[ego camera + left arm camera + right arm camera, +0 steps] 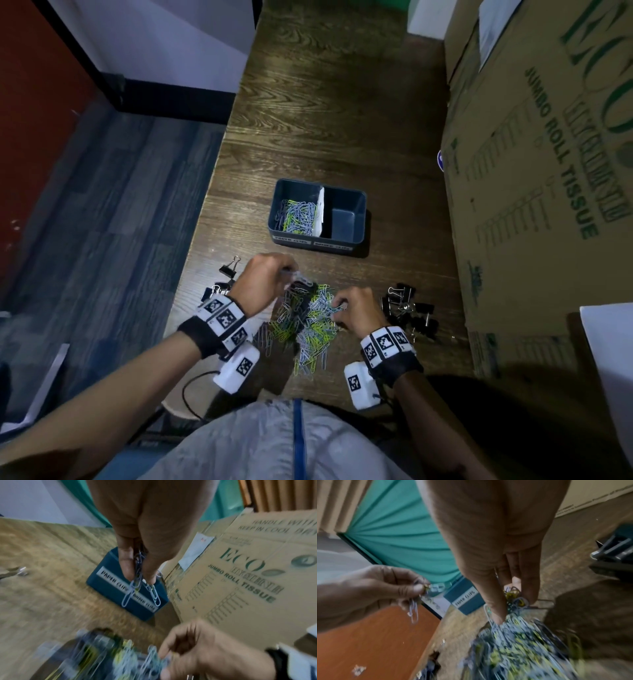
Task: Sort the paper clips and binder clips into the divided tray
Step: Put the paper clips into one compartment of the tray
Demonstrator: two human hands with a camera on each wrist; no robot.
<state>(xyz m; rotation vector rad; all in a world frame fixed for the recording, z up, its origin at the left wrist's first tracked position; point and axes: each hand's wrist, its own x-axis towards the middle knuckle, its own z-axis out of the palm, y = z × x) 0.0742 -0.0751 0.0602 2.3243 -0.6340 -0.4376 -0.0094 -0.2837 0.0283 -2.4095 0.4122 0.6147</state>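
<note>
A blue divided tray [346, 224] stands on the wooden table; its left half holds paper clips [296, 214], its right half is bare. A mixed pile of coloured paper clips [308, 325] lies in front of me. My left hand [291, 274] hovers over the pile's far edge and pinches a small bunch of pale clips [126, 597] that dangle from the fingertips [126, 569]. My right hand [337, 310] digs into the pile's right side and pinches several clips [515, 599] between thumb and fingers [529, 588]. Black binder clips lie in a left group [226, 275] and a right group [409, 310].
A large cardboard box [534, 171] printed "Jumbo Roll Tissue" walls off the table's right side, close to the tray and the right binder clips. The table's left edge [202, 219] drops to blue flooring. Bare wood stretches beyond the tray.
</note>
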